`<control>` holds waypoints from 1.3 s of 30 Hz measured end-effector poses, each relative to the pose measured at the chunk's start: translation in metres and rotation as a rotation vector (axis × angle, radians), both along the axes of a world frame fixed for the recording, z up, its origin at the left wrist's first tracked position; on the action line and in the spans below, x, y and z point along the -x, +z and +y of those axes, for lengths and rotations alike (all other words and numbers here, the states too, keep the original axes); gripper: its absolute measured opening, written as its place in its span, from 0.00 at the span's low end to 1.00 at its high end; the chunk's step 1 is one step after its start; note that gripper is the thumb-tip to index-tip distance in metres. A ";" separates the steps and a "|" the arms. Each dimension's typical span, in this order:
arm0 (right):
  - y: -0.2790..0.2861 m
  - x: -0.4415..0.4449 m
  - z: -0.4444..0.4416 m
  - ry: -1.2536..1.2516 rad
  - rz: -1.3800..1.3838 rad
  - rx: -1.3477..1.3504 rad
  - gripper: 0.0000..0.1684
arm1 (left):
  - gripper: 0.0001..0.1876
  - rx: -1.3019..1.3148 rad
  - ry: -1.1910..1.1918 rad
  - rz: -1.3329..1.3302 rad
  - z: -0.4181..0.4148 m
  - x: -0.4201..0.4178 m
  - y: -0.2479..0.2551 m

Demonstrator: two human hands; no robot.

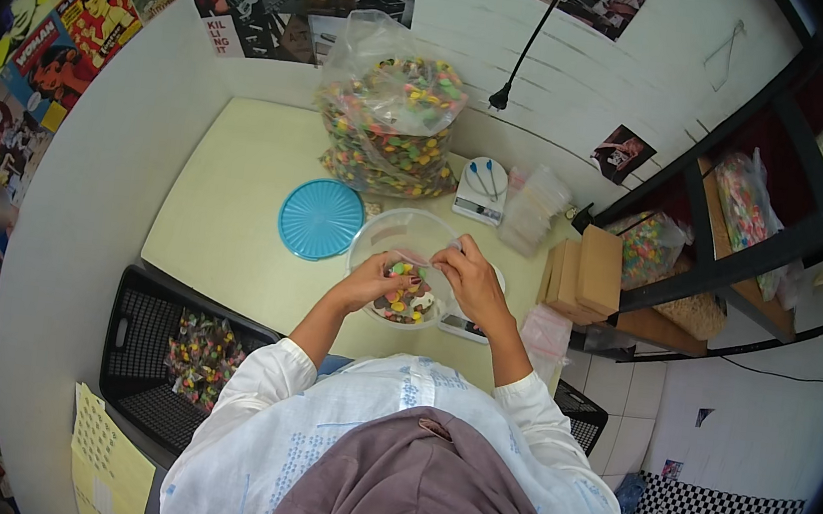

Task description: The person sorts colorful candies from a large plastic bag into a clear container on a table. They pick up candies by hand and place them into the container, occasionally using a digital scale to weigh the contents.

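A translucent round plastic tub (363, 235) stands before me, with multicoloured candies (399, 307) low in its near side. Over it, my left hand (373, 281) grips what looks like a small clear plastic bag (411, 258), thumb across the colourful pieces. The fingertips of my right hand (466, 276) pinch at the bag's upper right edge. Which candies lie inside the bag and which lie in the tub behind it is hard to tell. Under my right wrist a white digital scale (458, 325) shows only in part.
Behind the tub stand a large clear sack of candies (394, 135), a second scale (480, 189) bearing blue-handled scissors, and empty clear bags (534, 210). A blue lid (321, 219) lies left. A black crate (138, 349) holds packed candy bags. Cardboard boxes (582, 275) sit right.
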State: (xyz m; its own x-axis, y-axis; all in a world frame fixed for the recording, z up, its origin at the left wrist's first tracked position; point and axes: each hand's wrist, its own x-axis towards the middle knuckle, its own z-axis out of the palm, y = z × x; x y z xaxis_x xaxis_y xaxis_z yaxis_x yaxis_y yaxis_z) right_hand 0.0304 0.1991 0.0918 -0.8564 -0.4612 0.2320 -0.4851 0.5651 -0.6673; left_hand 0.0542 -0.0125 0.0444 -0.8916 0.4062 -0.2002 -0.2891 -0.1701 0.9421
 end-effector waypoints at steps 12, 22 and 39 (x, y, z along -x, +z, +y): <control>0.034 0.048 0.026 -0.156 -0.066 0.267 0.28 | 0.28 -0.052 0.035 0.030 -0.003 0.005 -0.028; 0.098 0.206 -0.025 -0.096 0.118 0.745 0.08 | 0.25 0.151 0.268 0.363 0.009 -0.002 -0.024; 0.039 0.331 -0.155 0.228 0.087 0.046 0.10 | 0.23 0.277 0.699 0.423 -0.039 0.110 0.000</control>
State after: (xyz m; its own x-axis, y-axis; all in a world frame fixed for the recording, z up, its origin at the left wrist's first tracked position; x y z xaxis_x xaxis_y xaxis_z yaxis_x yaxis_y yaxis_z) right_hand -0.3005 0.0441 0.1312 -0.7074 -0.6273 0.3256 -0.6532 0.4043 -0.6402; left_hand -0.0561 -0.0514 0.0443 -0.9407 -0.2781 0.1941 0.1805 0.0738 0.9808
